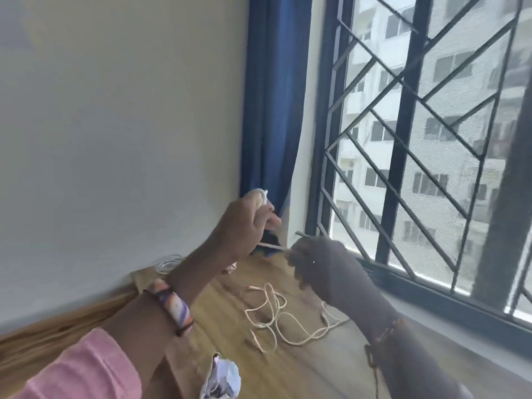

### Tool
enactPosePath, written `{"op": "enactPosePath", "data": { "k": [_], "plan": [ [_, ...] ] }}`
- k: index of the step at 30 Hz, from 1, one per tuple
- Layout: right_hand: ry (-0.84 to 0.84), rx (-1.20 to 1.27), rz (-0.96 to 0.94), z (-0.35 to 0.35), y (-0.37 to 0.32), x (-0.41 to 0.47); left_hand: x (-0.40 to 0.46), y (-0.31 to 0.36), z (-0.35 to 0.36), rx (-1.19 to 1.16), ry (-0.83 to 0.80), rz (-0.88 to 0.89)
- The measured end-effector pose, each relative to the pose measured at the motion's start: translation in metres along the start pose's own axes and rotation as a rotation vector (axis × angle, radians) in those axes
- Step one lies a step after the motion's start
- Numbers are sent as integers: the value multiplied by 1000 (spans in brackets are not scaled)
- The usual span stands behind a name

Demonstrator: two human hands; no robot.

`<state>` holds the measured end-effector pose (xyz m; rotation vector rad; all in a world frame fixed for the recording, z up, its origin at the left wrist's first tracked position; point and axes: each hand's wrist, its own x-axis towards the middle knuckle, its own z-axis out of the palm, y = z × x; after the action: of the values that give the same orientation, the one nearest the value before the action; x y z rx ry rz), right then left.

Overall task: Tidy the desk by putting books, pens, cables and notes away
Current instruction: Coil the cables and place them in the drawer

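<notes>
My left hand (244,226) is raised above the far end of the wooden desk (302,370), with white cable looped around its fingers. A short taut stretch of that white cable (273,246) runs from it to my right hand (319,263), which is closed on the strand. A loose tangle of cream cable (276,315) lies on the desk below both hands. A crumpled paper note (223,378) lies at the near edge of the desk.
A clear glass jar (169,263) stands by the white wall at the desk's far left. A blue curtain (273,110) hangs in the corner. A barred window (417,139) and its grey sill run along the right.
</notes>
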<state>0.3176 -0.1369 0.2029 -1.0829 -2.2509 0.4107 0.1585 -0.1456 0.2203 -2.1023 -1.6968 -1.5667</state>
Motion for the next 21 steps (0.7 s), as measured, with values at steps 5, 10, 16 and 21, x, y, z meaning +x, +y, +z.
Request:
{"op": "enactPosePath", "data": {
  "k": [5, 10, 16, 21],
  "plan": [
    [459, -507, -378, 1, -18, 39, -14, -25, -33, -477, -460, -291],
    [544, -201, -510, 36, -49, 64, -25, -29, -59, -1087, -223, -411],
    [135, 287, -401, 60, -87, 86, -45, -41, -89, -1193, -75, -408],
    [-349, 939, -188, 78, -99, 66, -56, -48, -103, -1286, 35, -415]
  ]
}}
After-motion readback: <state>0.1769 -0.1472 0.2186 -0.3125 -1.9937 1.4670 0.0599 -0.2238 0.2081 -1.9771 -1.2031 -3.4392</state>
